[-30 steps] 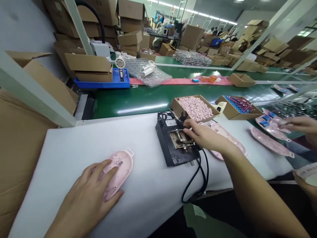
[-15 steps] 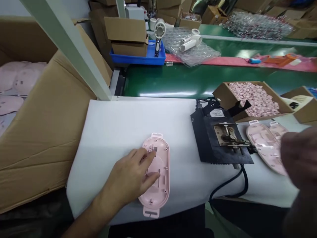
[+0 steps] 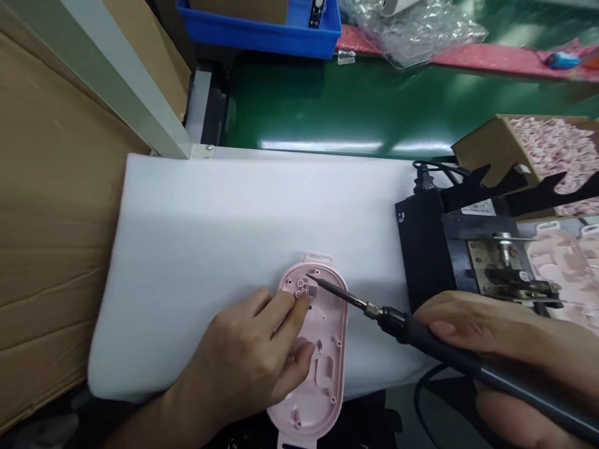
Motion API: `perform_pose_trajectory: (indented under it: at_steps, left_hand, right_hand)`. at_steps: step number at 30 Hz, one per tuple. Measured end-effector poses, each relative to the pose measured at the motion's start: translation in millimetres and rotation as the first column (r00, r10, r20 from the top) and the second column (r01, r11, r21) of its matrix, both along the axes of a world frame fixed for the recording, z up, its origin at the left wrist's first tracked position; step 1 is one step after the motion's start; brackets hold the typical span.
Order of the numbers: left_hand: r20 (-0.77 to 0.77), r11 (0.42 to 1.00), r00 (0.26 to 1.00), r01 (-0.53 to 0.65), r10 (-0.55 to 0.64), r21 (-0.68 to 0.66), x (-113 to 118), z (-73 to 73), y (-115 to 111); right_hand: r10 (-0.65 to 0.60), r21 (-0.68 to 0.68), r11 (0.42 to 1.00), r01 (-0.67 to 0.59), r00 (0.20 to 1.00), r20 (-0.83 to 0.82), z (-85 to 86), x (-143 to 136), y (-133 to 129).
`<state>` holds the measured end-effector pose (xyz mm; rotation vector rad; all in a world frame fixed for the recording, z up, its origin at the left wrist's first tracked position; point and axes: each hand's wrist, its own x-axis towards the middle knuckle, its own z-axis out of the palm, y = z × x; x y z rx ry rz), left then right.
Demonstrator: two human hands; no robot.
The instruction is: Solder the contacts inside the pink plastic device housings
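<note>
- The left hand (image 3: pixel 255 355) lies flat, fingers spread, on the pink oval shell (image 3: pixel 316 349) — it grips nothing but presses down, index and middle fingertips close to the small square part (image 3: pixel 312 291) at the shell's far end; that pinning looks meant to keep the shell from sliding on the soft white foam pad (image 3: pixel 224 231)
- The shell lies inside up at the near edge of the pad, its lower end over the edge, so its posts and recesses face the tool
- The right hand (image 3: pixel 505 349) is closed round the dark grip of a soldering iron (image 3: pixel 421 330), held low and slanted like a pen; the thin tip (image 3: pixel 312 279) meets or nearly meets the square part — contact cannot be told for sure
- The slant seems to keep the hot shaft clear of the left fingers, which sit just beside the tip
- The black station (image 3: pixel 449 262) stands on the pad at the right, near the working hand, its cable hanging off the front edge
- A cardboard box of small pink pieces (image 3: pixel 556 149) sits behind the station, beside the green conveyor belt (image 3: pixel 327 106)
</note>
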<state>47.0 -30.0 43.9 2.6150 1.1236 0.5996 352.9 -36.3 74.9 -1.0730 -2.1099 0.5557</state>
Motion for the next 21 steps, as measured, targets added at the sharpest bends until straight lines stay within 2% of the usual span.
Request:
perform_pose_trajectory:
  at_steps: [2,12,21]
  left_hand:
    - [-0.001,1.0,1.0,-0.001,0.001,-0.002,1,0.2,0]
    - [-0.008,0.999,1.0,0.005,-0.005,-0.036,-1,-2.0,-2]
    - [-0.014,0.999,1.0,0.006,-0.006,-0.04,-1,-2.4,-2]
  right_hand:
    - [0.022,-0.031,0.999,-0.023,1.0,-0.007,2.2,-2,3]
    - [-0.247,-0.046,0.966,0.252,0.964,0.103,10.6,-25,-4]
    - [-0.231,-0.061,0.968,0.242,0.962,0.148,11.9,-28,-1]
